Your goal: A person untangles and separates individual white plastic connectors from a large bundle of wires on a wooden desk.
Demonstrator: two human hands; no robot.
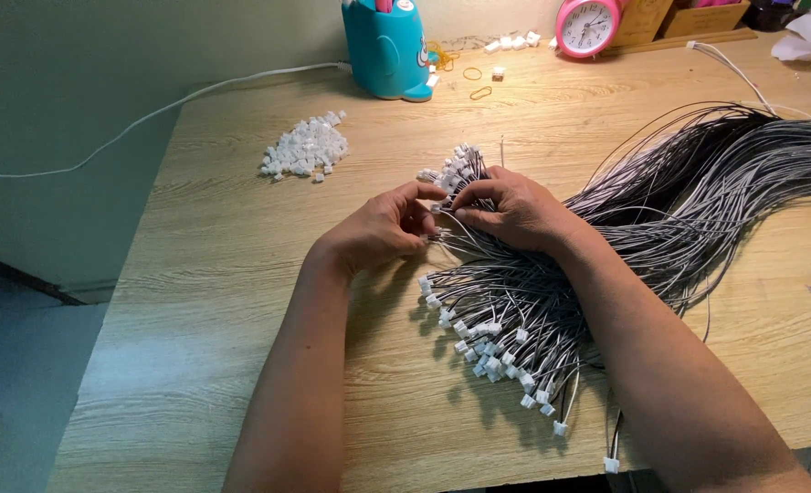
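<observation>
At lower centre lies the thick bundle of thin grey-and-black wires tipped with small white plastic connectors (506, 351); mid-frame, left hand (383, 228) and right hand (510, 212) pinch one wire end, best kept square; loose white connector housings (305, 151) heaped upper left.

A matt, pale wood-grain laminate table (241, 274) is seen. Thin black and grey plastic-sheathed wires (698, 183), faintly glossy, are spread at three o'clock, tipped with small white plastic connectors (497, 351). A heap of loose white plastic housings (305, 151) is seen at eleven o'clock, a glossy teal plastic holder (385, 50) at twelve.
</observation>
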